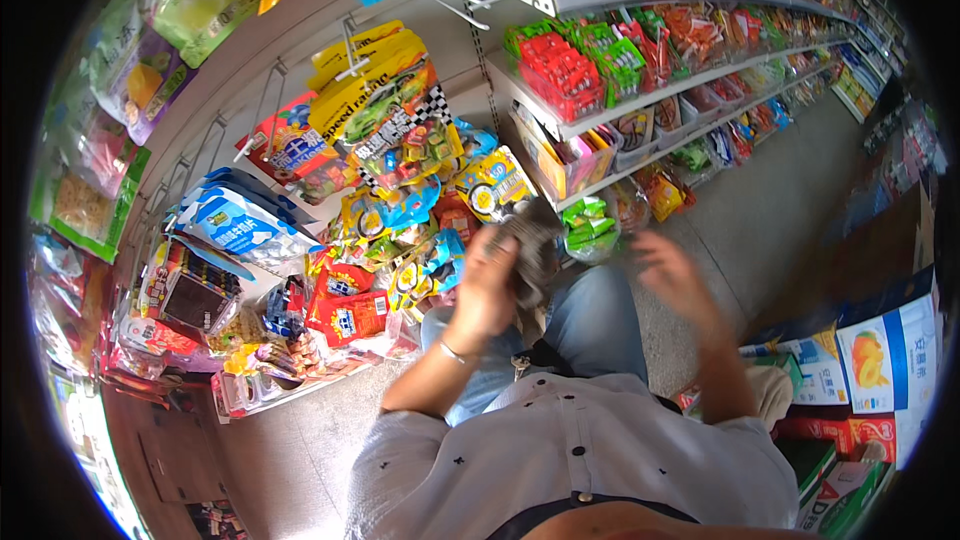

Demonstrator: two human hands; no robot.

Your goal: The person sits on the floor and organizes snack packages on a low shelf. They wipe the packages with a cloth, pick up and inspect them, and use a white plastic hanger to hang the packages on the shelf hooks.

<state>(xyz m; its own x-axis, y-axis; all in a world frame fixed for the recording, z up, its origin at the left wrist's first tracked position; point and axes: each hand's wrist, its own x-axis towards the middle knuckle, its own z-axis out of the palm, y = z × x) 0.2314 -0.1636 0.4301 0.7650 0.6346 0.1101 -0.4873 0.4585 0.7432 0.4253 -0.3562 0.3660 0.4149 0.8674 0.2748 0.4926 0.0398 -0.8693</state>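
Above my knees, my left hand (491, 281) is closed on a grey-brown cloth (536, 247), crumpled and somewhat blurred. My right hand (671, 266) is held out over the floor to the right, fingers apart and blurred by motion, with nothing in it. Just between the two hands, a clear tub of green candy packets (591, 229) stands at the end of the low shelf. Beyond my left hand lie a yellow and blue candy bag (495, 184) and a heap of red candy bags (349, 315).
Yellow candy bags (394, 112) and blue-white bags (244, 221) hang on wall hooks at the left. Shelves with a tub of red packets (562, 75) run off to the upper right. Printed cartons (885, 360) stand at the right, beside my right arm.
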